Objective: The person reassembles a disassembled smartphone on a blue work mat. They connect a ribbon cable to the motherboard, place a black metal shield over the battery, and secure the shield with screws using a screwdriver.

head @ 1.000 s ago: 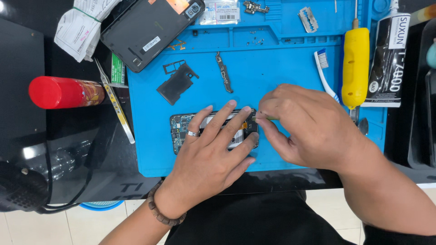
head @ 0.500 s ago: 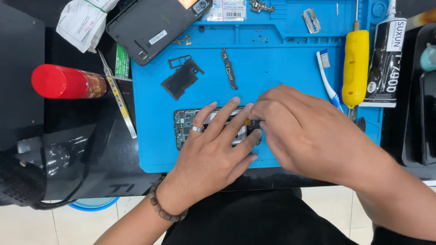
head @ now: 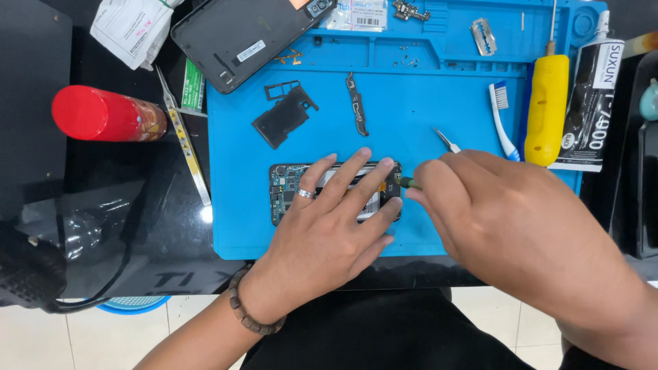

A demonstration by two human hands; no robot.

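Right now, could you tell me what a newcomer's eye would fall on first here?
Probably the bright blue work mat filling the middle, where the left hand presses flat on an opened phone and the right hand brings a thin tool to its right end. Next, the red can lying at the left and the yellow-handled tool at the right.

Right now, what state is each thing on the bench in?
Phone: back off, board exposed, flat on mat.
Left hand: pressed flat on phone.
Right hand: gripping a small green-tipped tool at phone's right end.
Back cover: detached, lying at mat's top-left edge.
Black shield plate: removed, loose on mat.
Metal bracket: removed, loose.
Red can: on its side.
Glue tube: capped, lying flat.
Yellow screwdriver: lying unused.
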